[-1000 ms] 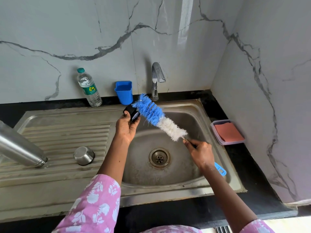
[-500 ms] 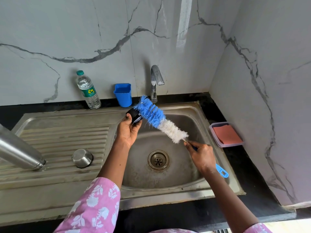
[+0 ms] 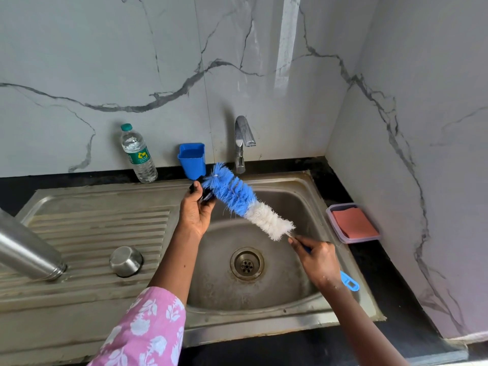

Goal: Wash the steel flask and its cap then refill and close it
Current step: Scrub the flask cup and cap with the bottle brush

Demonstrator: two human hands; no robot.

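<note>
Head view: at nine o'clock, the shiny cylindrical steel flask [image 3: 29,256] slants onto the ribbed steel drainboard [image 3: 105,228], its body cut off by the frame. At eleven o'clock from the drain, the left hand [image 3: 196,212] grips a small black cap [image 3: 204,195], largely hidden by the fingers and the blue-and-white bottle brush [image 3: 248,204]. The right hand [image 3: 318,260] clenches the brush handle.

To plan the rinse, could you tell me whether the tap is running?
Off: no stream falls from the tap spout into the sink.

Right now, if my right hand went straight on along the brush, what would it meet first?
Probably the black cap held in your left hand: the tip of the brush sits right at it, though depth is hard to judge.
</note>
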